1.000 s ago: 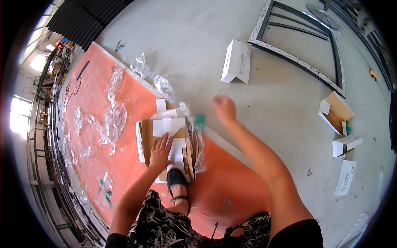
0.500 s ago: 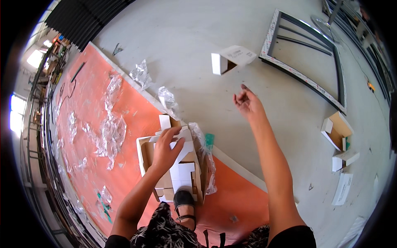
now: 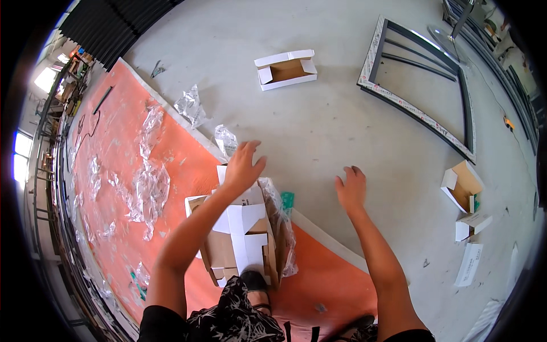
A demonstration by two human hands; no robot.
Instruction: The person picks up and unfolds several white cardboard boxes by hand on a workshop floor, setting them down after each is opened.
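My left hand [image 3: 245, 167] hovers over the far end of a pile of flattened white and brown cardboard boxes [image 3: 249, 218], its fingers apart and nothing in them. The black shoe [image 3: 252, 279] on my foot is at the pile's near end. To the right, above the grey floor, my right hand [image 3: 351, 189] is empty, its thumb and fingers apart and slightly bent. Beyond both hands lies a white cardboard box [image 3: 288, 84], with its open side up and its brown inside showing. Crumpled clear plastic [image 3: 279, 214] runs along the pile's right side.
Scraps of clear plastic film [image 3: 151, 191] are strewn over the orange sheet [image 3: 188, 159] at left. A dark frame [image 3: 420, 112] lies on the floor at far right. Nearer, on the right, sit an open box [image 3: 462, 181], a smaller white box [image 3: 473, 226] and a flat white carton [image 3: 469, 265].
The white box ahead went from tipped on edge to lying open side up, further left. My right hand drew back toward me; my left hand lifted off the pile, away from me and rightward.
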